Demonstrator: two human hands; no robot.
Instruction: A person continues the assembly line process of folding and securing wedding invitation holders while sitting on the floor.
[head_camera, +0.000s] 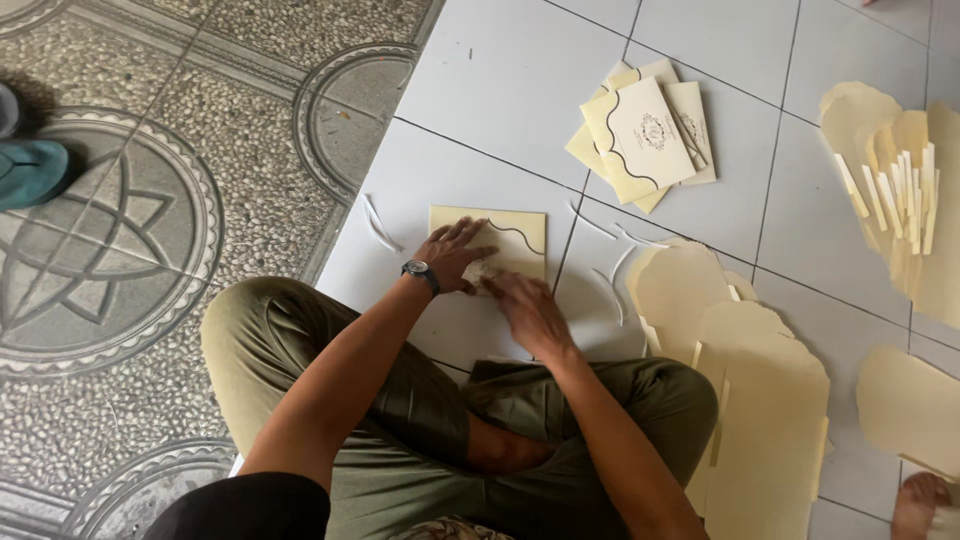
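Crossed legs in olive trousers (420, 420) fill our near view, seated on the tiled floor (500, 90). Left hand (452, 255), wristwatch (420, 272) on it, lies flat with fingers spread on a cream envelope (510, 240); right hand (530, 310) presses flat on its lower edge, grip open, pinching nothing. White paper strips (380, 225) lie beside it. Finished envelopes (645, 135) are stacked further off; cream paper sheets (740, 400) pile at our right.

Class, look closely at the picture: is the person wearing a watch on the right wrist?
No. The dark watch sits on the wrist of the left hand, while the right hand has a bare wrist as both press the cream card.
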